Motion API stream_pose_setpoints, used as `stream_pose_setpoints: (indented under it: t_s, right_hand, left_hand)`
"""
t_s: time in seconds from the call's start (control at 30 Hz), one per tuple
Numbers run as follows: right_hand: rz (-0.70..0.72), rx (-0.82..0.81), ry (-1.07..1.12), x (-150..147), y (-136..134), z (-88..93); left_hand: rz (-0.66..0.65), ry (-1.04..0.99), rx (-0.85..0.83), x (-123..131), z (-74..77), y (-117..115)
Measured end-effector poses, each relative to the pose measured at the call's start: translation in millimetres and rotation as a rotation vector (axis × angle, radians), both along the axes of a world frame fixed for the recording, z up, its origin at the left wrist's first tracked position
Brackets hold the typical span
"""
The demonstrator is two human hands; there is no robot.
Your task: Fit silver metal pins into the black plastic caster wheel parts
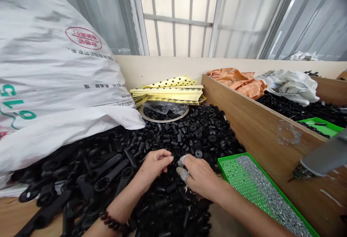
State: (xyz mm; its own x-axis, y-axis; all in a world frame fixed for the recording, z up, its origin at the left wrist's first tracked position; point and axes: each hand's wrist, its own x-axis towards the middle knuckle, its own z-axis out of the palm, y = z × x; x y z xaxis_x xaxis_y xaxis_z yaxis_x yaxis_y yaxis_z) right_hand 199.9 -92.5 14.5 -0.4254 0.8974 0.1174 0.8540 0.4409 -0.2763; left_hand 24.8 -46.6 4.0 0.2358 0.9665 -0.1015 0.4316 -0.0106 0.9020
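Note:
My left hand (158, 163), with a dark bead bracelet on its wrist, is closed in a pinch over the heap. A small black part (172, 154) shows at its fingertips, too small to make out in detail. Just to the right, my right hand (199, 175) has its fingers curled, with grey covers on the thumb and a finger. Whatever lies between those fingers is hidden. Beneath both hands spreads a heap of small black plastic parts (165, 200), some tube-shaped. Round black caps (198, 134) lie beyond them, and long black handles with ring ends (108, 175) are piled at left.
A green tray (221, 163) of small metal screws (267, 190) stands at right. Beyond it are a wooden divider (244, 121) and a grey power driver (322, 155). A large white sack (62, 67) leans at left. Yellow dotted sheets (168, 94) rest over a metal bowl (165, 120).

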Motion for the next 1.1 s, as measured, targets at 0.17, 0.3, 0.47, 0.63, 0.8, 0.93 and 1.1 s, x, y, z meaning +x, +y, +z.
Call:
stream_pose_setpoints:
  t_s: [0.17, 0.3, 0.47, 0.63, 0.8, 0.93, 1.1]
  right_hand:
    - [-0.016, 0.078, 0.014, -3.7, 0.9, -0.2]
    - [0.002, 0.123, 0.005, -4.9, -0.8, 0.5]
    - [0.034, 0.157, -0.01, -0.1, -0.5, -2.2]
    - [-0.003, 0.152, 0.032, 18.4, 0.6, 1.2]
    - [-0.002, 0.125, 0.056, 24.1, -5.4, 3.7]
    - [0.004, 0.11, 0.049, 22.6, -11.9, 5.0]
    - [0.006, 0.052, 0.082, 27.4, -16.6, 8.3]
  left_hand:
    - [-0.026, -0.328, -0.157, 7.1, 6.6, -11.9]
    - [-0.012, -0.426, -0.196, 11.9, 7.1, -20.5]
    - [-0.028, -0.28, -0.112, 14.0, 7.5, -28.5]
    - [0.006, 0.17, 0.162, -18.2, 18.8, -21.3]
    - [0.041, 0.613, 0.357, -40.9, 13.5, -2.3]
    - [-0.016, 0.811, 0.389, -39.2, 9.2, 7.7]
    - [-0.086, 0.886, 0.4, -60.9, 21.1, 13.7]
